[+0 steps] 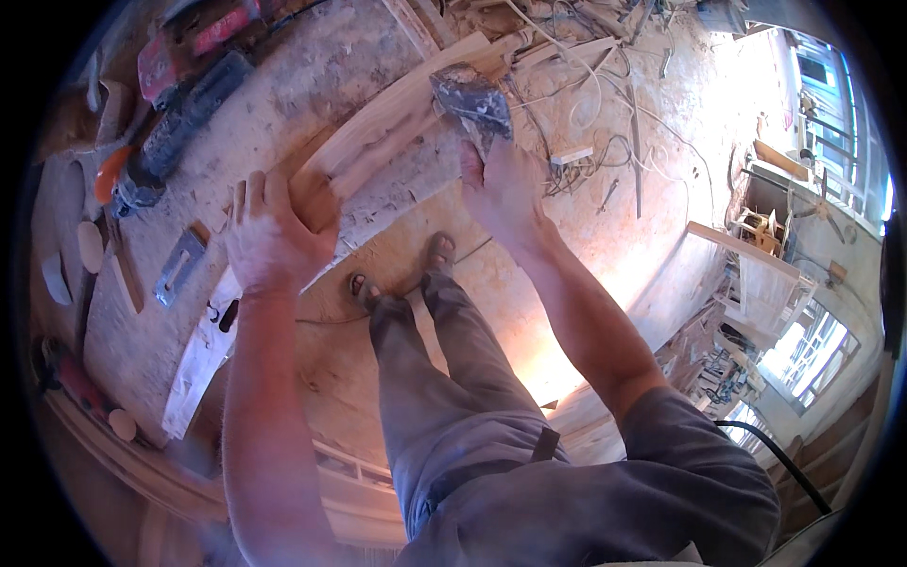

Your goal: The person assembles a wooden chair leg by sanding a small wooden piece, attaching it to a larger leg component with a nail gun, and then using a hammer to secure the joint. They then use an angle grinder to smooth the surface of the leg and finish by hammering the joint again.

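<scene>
My right hand (510, 194) is closed round the handle of a hammer. The hammer's scuffed dark head (472, 99) is raised beside the edge of the workbench (312, 99). A long pale wooden board (392, 123) lies slantwise along that edge. My left hand (274, 231) grips the board from above, thumb on the near side and fingers on the far side. Its palm hides part of the wood. Below that hand, a white-looking length of wood (194, 383) with a dark slot reaches toward the lower left. Left of it, a flat metal piece with a slot (179, 265) rests on the bench.
A dark power tool (189, 118) and a red tool (222, 33) lie at the bench's upper left. Another red tool (80, 378) is at the far left. Loose cables (609, 156) and wood scraps (586, 52) litter the floor ahead. A wooden box-like structure (756, 283) stands right.
</scene>
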The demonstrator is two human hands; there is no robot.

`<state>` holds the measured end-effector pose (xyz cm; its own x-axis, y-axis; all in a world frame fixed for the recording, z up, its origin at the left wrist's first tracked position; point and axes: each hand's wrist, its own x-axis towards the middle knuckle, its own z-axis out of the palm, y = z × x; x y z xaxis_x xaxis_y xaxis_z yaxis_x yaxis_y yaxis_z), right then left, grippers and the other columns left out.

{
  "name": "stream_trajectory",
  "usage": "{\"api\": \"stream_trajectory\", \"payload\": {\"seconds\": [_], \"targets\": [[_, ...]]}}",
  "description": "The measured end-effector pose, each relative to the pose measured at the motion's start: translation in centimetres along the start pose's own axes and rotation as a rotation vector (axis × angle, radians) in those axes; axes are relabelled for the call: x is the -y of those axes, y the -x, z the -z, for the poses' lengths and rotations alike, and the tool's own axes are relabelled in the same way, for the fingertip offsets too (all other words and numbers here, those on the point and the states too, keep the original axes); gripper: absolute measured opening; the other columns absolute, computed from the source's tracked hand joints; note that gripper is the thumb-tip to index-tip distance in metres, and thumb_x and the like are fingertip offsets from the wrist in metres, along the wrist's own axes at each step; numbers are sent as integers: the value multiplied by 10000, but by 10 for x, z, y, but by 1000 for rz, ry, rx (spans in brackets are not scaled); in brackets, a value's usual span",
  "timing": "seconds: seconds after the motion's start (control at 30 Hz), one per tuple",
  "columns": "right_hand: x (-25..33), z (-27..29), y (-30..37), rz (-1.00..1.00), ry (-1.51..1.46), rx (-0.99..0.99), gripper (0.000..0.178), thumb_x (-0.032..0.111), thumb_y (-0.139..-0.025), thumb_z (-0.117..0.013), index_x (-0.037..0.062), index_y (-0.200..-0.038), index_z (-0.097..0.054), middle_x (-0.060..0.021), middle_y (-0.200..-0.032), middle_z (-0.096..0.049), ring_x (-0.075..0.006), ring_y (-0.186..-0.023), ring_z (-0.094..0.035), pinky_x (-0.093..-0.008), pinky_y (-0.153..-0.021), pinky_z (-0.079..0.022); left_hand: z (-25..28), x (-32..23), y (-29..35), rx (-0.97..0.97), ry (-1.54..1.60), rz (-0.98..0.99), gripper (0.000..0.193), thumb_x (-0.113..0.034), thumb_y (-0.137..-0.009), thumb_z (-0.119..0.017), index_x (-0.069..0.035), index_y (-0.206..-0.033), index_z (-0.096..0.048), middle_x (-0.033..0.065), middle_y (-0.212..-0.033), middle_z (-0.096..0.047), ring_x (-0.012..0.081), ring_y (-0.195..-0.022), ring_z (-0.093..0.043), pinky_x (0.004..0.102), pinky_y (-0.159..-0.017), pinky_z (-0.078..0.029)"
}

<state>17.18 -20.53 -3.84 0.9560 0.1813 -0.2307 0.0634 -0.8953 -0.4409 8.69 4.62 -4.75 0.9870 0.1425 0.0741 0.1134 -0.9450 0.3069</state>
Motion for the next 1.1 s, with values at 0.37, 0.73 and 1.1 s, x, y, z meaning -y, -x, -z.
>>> {"api": "stream_trajectory", "payload": {"seconds": [0.37, 0.73, 1.1], "targets": [[-6, -4, -9, 95, 71, -10, 382, 123, -937, -606, -1, -1265, -456, -291, -852, -682, -522, -766, -664, -578, -676, -532, -3, -1, 2, 25, 23, 20, 434, -312, -730, -824, -46, -994, -606, 151, -1002, -611, 379, -960, -609, 499, -812, -526], [-2, 8, -15, 48, -18, 59, 295, 128, -938, -617, 6, -1177, -494, -279, -850, -674, -510, -788, -670, -560, -682, -527, -2, 2, 0, -10, 5, 5, 421, -299, -737, -816, -52, -1012, -616, 142, -993, -613, 379, -968, -615, 505, -818, -530], [-7, 3, -14, 178, -51, -59, 310, 92, -906, -622, 9, -1156, -459, -256, -817, -665, -482, -742, -680, -543, -635, -530, -1, 0, 4, 15, 16, 24, 415, -289, -740, -808, -53, -1030, -629, 143, -1000, -625, 380, -975, -620, 500, -807, -536]]}}
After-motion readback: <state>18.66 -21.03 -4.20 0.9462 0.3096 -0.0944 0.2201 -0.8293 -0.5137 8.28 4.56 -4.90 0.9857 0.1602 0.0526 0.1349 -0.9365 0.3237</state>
